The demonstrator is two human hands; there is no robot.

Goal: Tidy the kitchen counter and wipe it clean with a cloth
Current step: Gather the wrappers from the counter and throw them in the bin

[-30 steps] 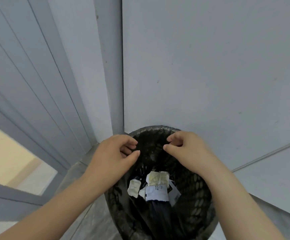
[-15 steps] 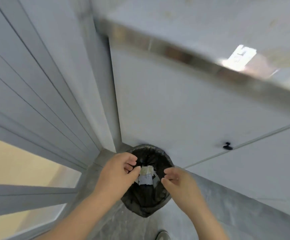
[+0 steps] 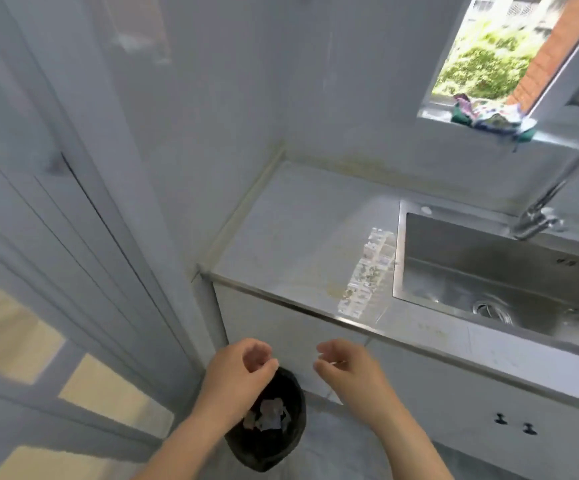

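The left hand (image 3: 239, 372) and right hand (image 3: 348, 374) hang above the bin (image 3: 281, 452), fingers (image 3: 265, 368) loosely curled, holding nothing. The worktop (image 3: 298, 237) looks tidy but dirty. The cloth (image 3: 492, 116) waits on the window sill (image 3: 558, 137).

Bin (image 3: 291, 441): black, holding pale grey and white paper scraps (image 3: 267, 415). Counter (image 3: 288, 237): pale blue-grey, marked with yellowish-brown stains along its back and near its front edge; sink (image 3: 471, 244) and tap (image 3: 558, 188): bare silver steel. Cloth (image 3: 488, 116): white with a multicoloured print and dark green border; cabinet (image 3: 419, 393): white with black knobs (image 3: 499, 419); door panels (image 3: 114, 400): cream.
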